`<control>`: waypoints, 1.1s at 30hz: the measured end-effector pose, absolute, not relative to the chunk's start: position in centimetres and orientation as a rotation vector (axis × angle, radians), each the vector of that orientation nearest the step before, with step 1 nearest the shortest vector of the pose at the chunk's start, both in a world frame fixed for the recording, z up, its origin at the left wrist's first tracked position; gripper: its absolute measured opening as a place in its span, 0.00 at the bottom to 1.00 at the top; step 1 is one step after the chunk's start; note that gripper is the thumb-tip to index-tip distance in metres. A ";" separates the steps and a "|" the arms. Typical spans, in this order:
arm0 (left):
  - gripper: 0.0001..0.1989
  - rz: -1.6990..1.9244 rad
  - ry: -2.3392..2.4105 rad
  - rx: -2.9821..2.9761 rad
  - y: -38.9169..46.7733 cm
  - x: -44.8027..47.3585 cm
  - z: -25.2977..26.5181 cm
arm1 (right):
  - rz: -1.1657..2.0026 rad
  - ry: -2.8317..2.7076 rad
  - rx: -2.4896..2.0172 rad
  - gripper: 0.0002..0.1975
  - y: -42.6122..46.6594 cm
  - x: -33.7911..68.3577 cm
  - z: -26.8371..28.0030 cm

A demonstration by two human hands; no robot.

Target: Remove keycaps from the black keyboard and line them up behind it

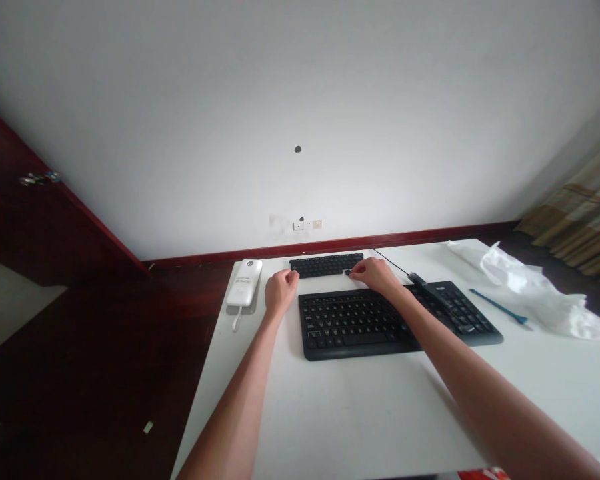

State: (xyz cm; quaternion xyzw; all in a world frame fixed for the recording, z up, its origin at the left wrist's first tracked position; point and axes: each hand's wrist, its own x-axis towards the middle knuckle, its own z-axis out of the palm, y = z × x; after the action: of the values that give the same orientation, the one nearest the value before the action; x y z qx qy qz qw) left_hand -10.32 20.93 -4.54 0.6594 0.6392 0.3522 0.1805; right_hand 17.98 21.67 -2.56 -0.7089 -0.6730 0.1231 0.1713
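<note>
My left hand [281, 291] is closed, its fingers curled at the left end of a narrow black block of keys [320, 265]. What those fingers hold, if anything, is hidden. At the block's front right corner, my right hand [373, 274] pinches a small black keycap [348, 271]. Nearer to me lies a full-size black keyboard [350, 323], and my right forearm passes over it. A long dark object [433, 293] rests across the keyboard's right part; its kind is unclear.
A white power bank [245, 283] with a strap lies at the white table's [330, 413] left edge. To the right are a blue tool [500, 307] and crumpled white plastic [525, 277]. A thin black cable [393, 262] runs behind the keyboard. The wall [300, 87] stands beyond.
</note>
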 end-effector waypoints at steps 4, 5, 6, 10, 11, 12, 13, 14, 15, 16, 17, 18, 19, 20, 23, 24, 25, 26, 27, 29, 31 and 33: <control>0.19 1.001 1.800 1.863 20.9 -10.3 -4.5 | 0.341 -1.899 -2.016 0.07 21.8 17.6 -2.7; 0.19 1.003 1.800 1.863 20.9 -10.3 -4.5 | 0.339 -1.897 -2.016 0.07 21.8 17.5 -2.7; 0.19 1.005 1.799 1.863 20.9 -10.3 -4.5 | 0.337 -1.896 -2.014 0.07 21.8 17.4 -2.7; 0.19 1.001 1.798 1.866 20.9 -10.3 -4.6 | 0.332 -1.893 -2.007 0.07 21.8 17.1 -2.7; 0.19 1.000 1.797 1.867 20.9 -10.3 -4.6 | 0.332 -1.890 -2.008 0.07 21.8 17.1 -2.7; 0.19 0.999 1.796 1.867 20.9 -10.3 -4.6 | 0.331 -1.887 -2.011 0.07 21.8 17.0 -2.7; 0.19 1.000 1.795 1.865 20.9 -10.4 -4.6 | 0.332 -1.884 -2.013 0.07 21.8 17.0 -2.7; 0.19 1.001 1.793 1.864 20.9 -10.4 -4.6 | 0.333 -1.881 -2.015 0.07 21.7 17.0 -2.7; 0.19 1.001 1.791 1.862 20.9 -10.4 -4.6 | 0.334 -1.879 -2.018 0.07 21.7 17.0 -2.6; 0.19 1.000 1.791 1.861 20.9 -10.4 -4.6 | 0.336 -1.877 -2.021 0.07 21.7 17.0 -2.6; 0.19 0.999 1.793 1.861 20.9 -10.4 -4.5 | 0.336 -1.873 -2.025 0.07 21.7 17.0 -2.6; 0.19 0.996 1.796 1.863 20.9 -10.3 -4.5 | 0.337 -1.868 -2.031 0.07 21.7 17.0 -2.6; 0.19 0.994 1.799 1.865 20.9 -10.3 -4.5 | 0.337 -1.862 -2.038 0.07 21.7 17.0 -2.6; 0.19 0.991 1.801 1.868 20.9 -10.3 -4.5 | 0.338 -1.856 -2.045 0.06 21.7 17.0 -2.6; 0.19 0.990 1.808 1.872 20.9 -10.3 -4.5 | 0.341 -1.844 -2.062 0.06 21.7 16.9 -2.6; 0.19 0.990 1.810 1.871 20.9 -10.3 -4.5 | 0.340 -1.843 -2.065 0.06 21.7 16.8 -2.6; 0.19 0.988 1.812 1.869 20.9 -10.2 -4.4 | 0.339 -1.842 -2.067 0.06 21.7 16.8 -2.6; 0.19 0.987 1.813 1.868 20.9 -10.2 -4.4 | 0.336 -1.842 -2.068 0.07 21.7 16.7 -2.5; 0.19 0.987 1.815 1.868 20.9 -10.2 -4.4 | 0.335 -1.844 -2.069 0.07 21.6 16.7 -2.5; 0.19 0.989 1.813 1.873 20.9 -10.2 -4.4 | 0.333 -1.854 -2.062 0.07 21.3 16.8 -2.2; 0.19 0.994 1.807 1.880 20.9 -10.3 -4.4 | 0.325 -1.880 -2.035 0.08 20.7 17.2 -1.6; 0.19 0.990 1.806 1.884 20.9 -10.3 -4.4 | 0.312 -1.911 -1.993 0.08 19.5 18.0 -0.6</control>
State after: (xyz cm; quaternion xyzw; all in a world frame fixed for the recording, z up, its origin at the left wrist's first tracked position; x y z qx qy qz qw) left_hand -10.29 20.86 -4.42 0.6647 0.6371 0.3493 0.1743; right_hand 18.05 19.51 -0.62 -0.7054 -0.6765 0.1104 0.1805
